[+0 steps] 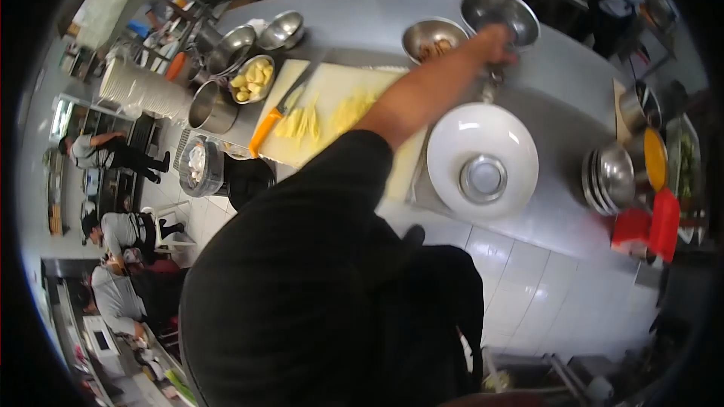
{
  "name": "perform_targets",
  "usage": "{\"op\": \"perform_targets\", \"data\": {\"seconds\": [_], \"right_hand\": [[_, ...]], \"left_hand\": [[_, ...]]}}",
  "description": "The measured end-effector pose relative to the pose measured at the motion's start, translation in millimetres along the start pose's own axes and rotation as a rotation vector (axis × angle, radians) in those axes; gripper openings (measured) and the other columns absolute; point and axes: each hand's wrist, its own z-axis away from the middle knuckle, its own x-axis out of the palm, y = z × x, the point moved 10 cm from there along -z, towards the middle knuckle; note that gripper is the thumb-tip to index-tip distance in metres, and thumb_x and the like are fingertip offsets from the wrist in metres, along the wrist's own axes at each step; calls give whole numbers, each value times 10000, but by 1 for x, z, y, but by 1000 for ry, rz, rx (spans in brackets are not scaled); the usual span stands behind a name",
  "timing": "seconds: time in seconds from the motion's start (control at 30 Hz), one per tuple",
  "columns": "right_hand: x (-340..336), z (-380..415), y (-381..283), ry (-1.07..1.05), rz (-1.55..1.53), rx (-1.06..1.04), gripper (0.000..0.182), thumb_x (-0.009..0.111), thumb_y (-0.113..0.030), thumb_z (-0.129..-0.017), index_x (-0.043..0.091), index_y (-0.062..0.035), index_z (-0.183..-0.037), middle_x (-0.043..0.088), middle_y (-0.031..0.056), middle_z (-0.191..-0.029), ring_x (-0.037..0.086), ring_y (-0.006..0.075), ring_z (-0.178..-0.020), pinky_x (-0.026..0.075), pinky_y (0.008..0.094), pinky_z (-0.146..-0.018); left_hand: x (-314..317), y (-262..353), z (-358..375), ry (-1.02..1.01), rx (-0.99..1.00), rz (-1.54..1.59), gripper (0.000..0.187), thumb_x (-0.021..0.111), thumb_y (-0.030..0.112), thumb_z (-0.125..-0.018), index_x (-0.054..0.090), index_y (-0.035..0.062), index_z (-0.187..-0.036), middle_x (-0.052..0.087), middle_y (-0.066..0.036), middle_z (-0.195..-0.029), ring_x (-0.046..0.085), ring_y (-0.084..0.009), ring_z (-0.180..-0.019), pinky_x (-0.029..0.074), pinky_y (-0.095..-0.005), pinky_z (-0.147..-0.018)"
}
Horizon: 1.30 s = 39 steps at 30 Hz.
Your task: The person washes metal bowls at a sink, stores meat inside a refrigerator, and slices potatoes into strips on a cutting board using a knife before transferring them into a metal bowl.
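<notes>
Hand (494, 44) blurred at near rim of steel bowl (489, 6), far side of table (562, 94); finger grip can't be told. Bowl probably light, stiff, slick; rim likely best hold. White bowl (451, 139) nearer.

Knife (277, 114) on cutting board (332, 79)

The person is wearing a loose, matte black, short cloth sleeve (286, 234), which is covering the shoulder and upper arm and is showing faint, fine lines. Just beyond this sleeve's plain hem, 1 bare, tapering forearm (422, 98) is showing, and farther from the sleeve 1 bare hand (494, 44) is looking blurred. Right of the sleeve, plain black cloth lower clothing (437, 286) is forming a broad, rounded shape, its cut blending into shadow.
</notes>
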Motion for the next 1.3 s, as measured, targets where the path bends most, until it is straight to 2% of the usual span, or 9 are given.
{"op": "perform_targets", "data": {"seconds": [0.07,0.17,0.3,0.53,0.57,0.9,1.0,1.2,1.3], "right_hand": [[-1,1,-63,35,-33,-86,240,490,-80,-769,439,-74,-535,460,20,-514,413,111,-454,324,274,-422],[-9,2,-122,176,-328,33,186,534,-119,-802,543,-38,-635,528,29,-578,469,108,-496,378,261,-458],[-16,-9,-192,180,-352,-81,206,602,-136,-834,621,14,-974,627,73,-758,571,131,-611,465,251,-542],[22,24,-313,40,-531,-181,257,595,-230,-863,608,7,-962,606,66,-736,548,123,-596,442,245,-549],[28,25,-329,18,-545,-211,273,595,-253,-869,606,3,-965,604,64,-732,543,119,-587,439,245,-544],[47,-9,-402,60,-434,-385,268,613,-144,-828,521,47,-991,570,73,-746,552,125,-586,448,254,-521],[44,-6,-398,122,-430,-374,250,617,-124,-823,502,53,-957,576,87,-767,565,137,-594,470,264,-532],[61,6,-391,28,-499,-371,279,644,-183,-833,493,31,-929,589,92,-752,573,144,-608,482,267,-546],[71,17,-392,-44,-455,-350,249,635,-197,-844,534,21,-909,595,71,-725,568,134,-601,475,258,-538]], "left_hand": [[-5,15,30,-47,-61,6,343,555,184,-858,524,3,-1148,524,-198,-1058,587,-326,-898,544,-483,-768],[-16,64,105,-22,103,-310,213,589,193,-838,608,19,-961,597,-67,-783,603,-159,-733,536,-287,-679],[-57,67,201,91,163,-298,214,571,189,-837,606,27,-973,616,-55,-872,588,-143,-768,501,-284,-695],[-70,-77,332,80,-156,-211,444,592,132,-831,457,-85,-1194,601,-140,-985,600,-196,-829,534,-319,-723],[-63,-90,344,148,-168,-154,399,651,144,-806,513,-86,-1102,606,-90,-828,590,-148,-647,512,-260,-610],[-40,-118,321,175,-94,-500,392,561,24,-760,488,8,-1145,622,-115,-833,621,-175,-621,526,-289,-544],[-40,-115,300,202,103,-527,333,498,-3,-684,535,-15,-1014,615,-171,-684,620,-291,-597,492,-378,-563],[-40,-99,264,227,169,-699,386,481,4,-645,574,-7,-1020,627,-216,-780,613,-375,-746,475,-440,-689],[-42,-91,255,202,218,-901,419,555,70,-741,539,-8,-1152,649,-129,-694,636,-210,-552,513,-313,-555]]}}
